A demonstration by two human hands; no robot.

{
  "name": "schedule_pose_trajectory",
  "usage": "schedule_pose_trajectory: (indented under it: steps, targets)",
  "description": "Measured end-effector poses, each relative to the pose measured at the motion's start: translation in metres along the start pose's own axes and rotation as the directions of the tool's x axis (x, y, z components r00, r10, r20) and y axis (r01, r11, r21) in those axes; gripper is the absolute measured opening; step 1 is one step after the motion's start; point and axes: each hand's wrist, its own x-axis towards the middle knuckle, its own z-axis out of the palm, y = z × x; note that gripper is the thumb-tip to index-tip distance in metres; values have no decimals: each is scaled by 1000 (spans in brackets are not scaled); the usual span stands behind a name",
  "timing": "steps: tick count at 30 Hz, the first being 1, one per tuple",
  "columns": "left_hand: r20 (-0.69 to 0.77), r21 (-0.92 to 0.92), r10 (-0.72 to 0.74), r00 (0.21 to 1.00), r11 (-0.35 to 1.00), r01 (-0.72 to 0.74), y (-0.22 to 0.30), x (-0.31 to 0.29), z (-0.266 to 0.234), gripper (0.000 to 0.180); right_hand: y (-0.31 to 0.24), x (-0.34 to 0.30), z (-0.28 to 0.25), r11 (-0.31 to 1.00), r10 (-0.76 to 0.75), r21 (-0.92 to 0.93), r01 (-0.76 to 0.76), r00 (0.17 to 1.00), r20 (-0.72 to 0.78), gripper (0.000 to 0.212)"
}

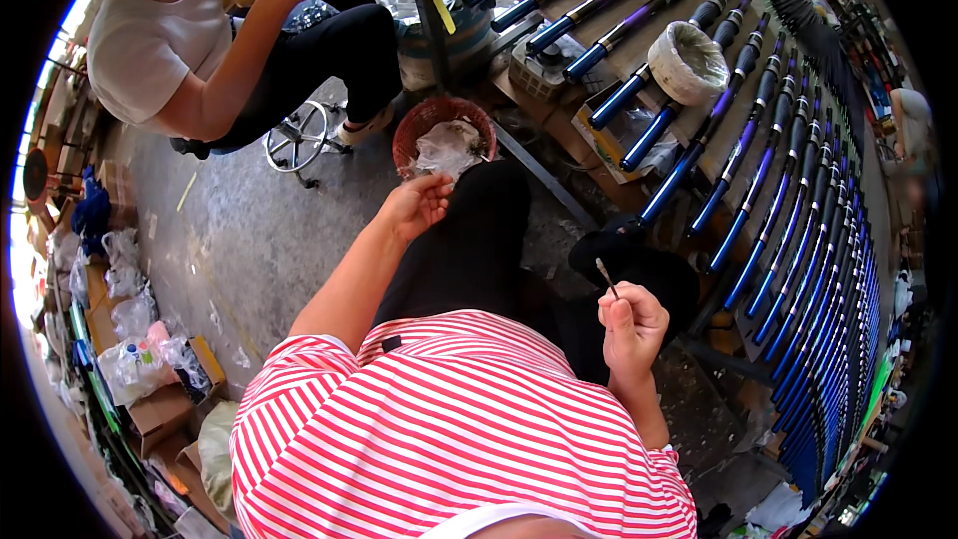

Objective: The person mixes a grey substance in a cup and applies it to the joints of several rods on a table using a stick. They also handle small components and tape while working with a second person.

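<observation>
My right hand (635, 327) pinches a small thin brush (607, 275) with a dark handle and a pale tip that points up. It is held beside my right thigh, near the lower ends of a long row of fishing rods (738, 145), blue and purple with black grips. Above my left knee, my left hand (419, 208) is closed with its fingers curled; whatever is in it is too small to tell. A round whitish tub (689, 62), smeared and open at the top, rests on several rods.
Just past my left hand stands a red basket (404, 140) holding crumpled plastic. A co-worker (160, 50) in a white top sits at the far left, by a wheeled stool base (296, 137). Cardboard boxes (165, 414) and plastic bags line the left side. A metal bar (544, 178) runs under the rods.
</observation>
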Motion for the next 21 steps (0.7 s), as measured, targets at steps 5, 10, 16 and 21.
schedule_pose_trajectory:
  steps: [5, 10, 16, 21]
  targets:
    - [123, 45, -63, 990, 997, 58, -9, 12, 28, 16, -17, 1, 0, 998, 7, -60, -9, 999, -34, 17]
    - [231, 250, -35, 972, 968, -24, -26, 17, 71, 16, -54, 8, -19, 905, -130, -417, 80, 987, -91, 13]
    - [551, 564, 331, 766, 529, -634, 16, -64, 155, 9, -110, 26, -46, 859, -287, -508, 61, 879, -380, 15]
    - [756, 447, 587, 289, -140, -884, 76, -71, 240, 46, -114, 20, -46, 827, -337, -554, 98, 875, -347, 13]
